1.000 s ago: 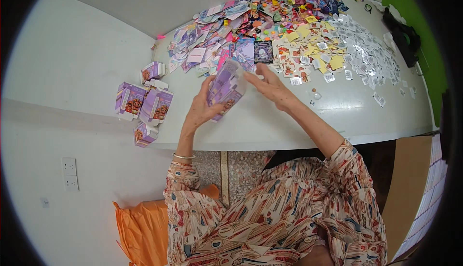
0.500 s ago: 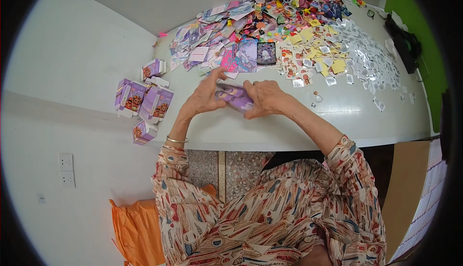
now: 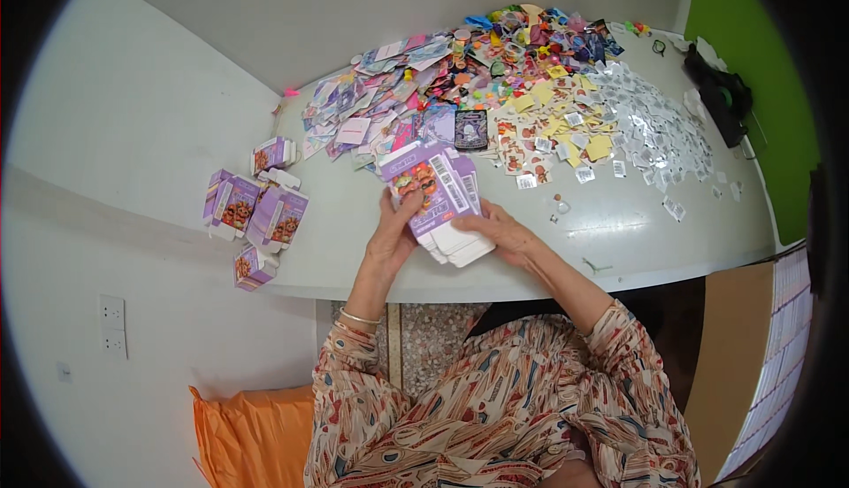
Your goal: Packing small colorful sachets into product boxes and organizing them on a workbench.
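A stack of flattened purple cartons [image 3: 433, 185] is between my hands, above the near part of the table. Their printed faces and white end flaps point up, slightly fanned. My left hand [image 3: 389, 236] grips the stack's left edge, its thumb lying over the printed picture. On the other side my right hand [image 3: 502, 236] closes on the lower right edge, thumb on top near the white flaps. The fingers beneath the stack are hidden. Just behind the cartons lies a dark patterned card or packet [image 3: 470, 130].
Several folded-up purple boxes [image 3: 237, 200] stand at the left edge by the wall. Across the back spread piles of colourful packets [image 3: 389, 85], small toys [image 3: 522, 46], yellow cards [image 3: 599, 146] and silvery sachets [image 3: 654, 125]. A black device [image 3: 721, 90] sits far right. An orange bag [image 3: 252, 435] is below left.
The carton stack has turned from a tilted, edge-on hold to face up, fanned and nearer me. Both hands have shifted to its lower edges. A thin greenish strip now shows on the table at right.
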`<action>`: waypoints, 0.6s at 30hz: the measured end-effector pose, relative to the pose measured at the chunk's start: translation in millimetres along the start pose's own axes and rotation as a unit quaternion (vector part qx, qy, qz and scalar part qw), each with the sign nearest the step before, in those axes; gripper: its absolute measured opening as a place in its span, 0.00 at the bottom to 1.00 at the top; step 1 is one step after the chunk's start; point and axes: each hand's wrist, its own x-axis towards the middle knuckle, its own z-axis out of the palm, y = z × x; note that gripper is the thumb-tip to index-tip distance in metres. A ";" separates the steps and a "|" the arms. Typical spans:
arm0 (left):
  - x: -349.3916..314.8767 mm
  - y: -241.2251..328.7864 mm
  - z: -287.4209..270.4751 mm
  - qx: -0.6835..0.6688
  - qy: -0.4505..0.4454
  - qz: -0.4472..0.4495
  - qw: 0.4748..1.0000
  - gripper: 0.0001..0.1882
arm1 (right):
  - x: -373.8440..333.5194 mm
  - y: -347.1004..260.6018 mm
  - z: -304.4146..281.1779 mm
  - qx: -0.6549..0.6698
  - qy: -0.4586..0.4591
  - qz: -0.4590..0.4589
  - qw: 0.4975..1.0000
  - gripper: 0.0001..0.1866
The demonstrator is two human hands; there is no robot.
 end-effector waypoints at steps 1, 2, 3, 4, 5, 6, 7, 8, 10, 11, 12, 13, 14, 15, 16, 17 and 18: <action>0.4 1.2 3.5 0.003 -0.003 -0.002 1.000 0.49 | -2.0 0.0 3.7 0.021 -0.014 -0.020 0.999 0.34; 1.9 2.6 6.5 0.033 -0.041 0.016 0.998 0.46 | -4.9 -2.4 5.8 -0.004 -0.022 -0.028 0.999 0.36; 3.1 4.3 9.7 0.063 -0.079 0.035 0.994 0.44 | -7.6 -6.9 7.3 -0.002 -0.019 -0.031 0.999 0.36; 3.7 7.8 15.1 0.065 -0.082 0.033 0.994 0.44 | -9.7 -15.6 7.8 -0.099 -0.010 0.004 0.995 0.37; 3.4 13.6 20.8 0.132 -0.067 0.054 0.987 0.43 | -10.4 -21.0 7.0 -0.195 -0.001 0.039 0.980 0.39; 4.3 18.4 24.6 0.199 -0.053 0.075 0.976 0.42 | -9.9 -22.6 4.9 -0.193 0.001 0.038 0.981 0.39; 7.6 22.5 25.6 0.201 -0.055 0.074 0.975 0.42 | -7.9 -23.6 2.5 -0.304 0.059 0.047 0.950 0.40; 11.6 26.5 26.2 0.255 -0.064 0.080 0.961 0.41 | -6.6 -24.1 -0.3 -0.409 0.116 0.056 0.903 0.42; 17.6 33.0 28.2 0.351 -0.076 0.093 0.929 0.45 | -12.2 -22.7 -10.3 -0.400 0.147 -0.008 0.905 0.41; 20.8 32.3 28.1 0.353 -0.076 0.090 0.928 0.45 | -16.8 -22.0 -14.5 -0.391 0.175 -0.071 0.901 0.41; 25.8 29.4 26.0 0.436 -0.063 0.140 0.887 0.47 | -22.1 -23.2 -19.6 -0.347 0.158 -0.063 0.922 0.37; 30.6 26.3 23.7 0.513 -0.050 0.190 0.835 0.50 | -26.5 -21.3 -22.0 -0.345 0.158 -0.063 0.923 0.37; 39.2 21.5 17.3 0.580 -0.033 0.221 0.784 0.54 | -29.9 -19.2 -24.4 -0.338 0.162 -0.059 0.925 0.34; 43.6 16.0 9.4 0.580 -0.033 0.220 0.783 0.54 | -32.1 -16.6 -25.7 -0.331 0.165 -0.056 0.928 0.31; 47.7 12.6 10.4 0.601 -0.021 0.241 0.761 0.55 | -31.6 -11.7 -30.5 -0.328 0.170 -0.056 0.928 0.31; 50.7 10.4 10.3 0.622 -0.008 0.262 0.738 0.56 | -29.0 -5.2 -35.1 -0.321 0.177 -0.080 0.927 0.29; 51.7 10.5 8.2 0.623 -0.011 0.262 0.737 0.56 | -27.6 -0.2 -38.7 -0.314 0.183 -0.104 0.926 0.28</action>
